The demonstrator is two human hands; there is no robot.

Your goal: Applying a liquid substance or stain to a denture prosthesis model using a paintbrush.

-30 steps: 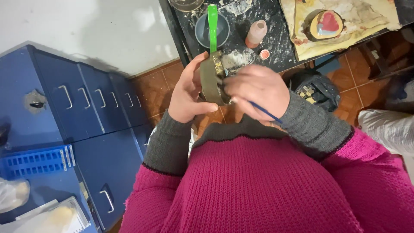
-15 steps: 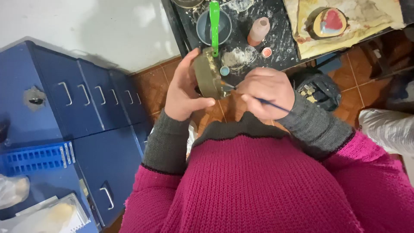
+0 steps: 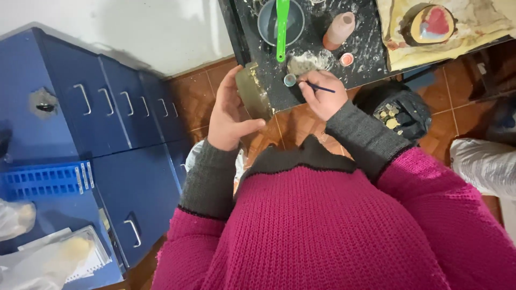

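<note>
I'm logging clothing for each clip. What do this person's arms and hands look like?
Both arms wear a magenta knit sweater with long dark grey ribbed cuffs. The left hand and right hand are bare: no gloves, and no rings or watch that I can see.

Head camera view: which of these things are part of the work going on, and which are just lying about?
In use:
- round olive-gold piece, held in the left hand
- thin brush, held in the right hand
- small paint pot beside the brush tip

Lying about:
- grey bowl with green stick
- pink bottle
- blue cabinet
- blue basket
</note>
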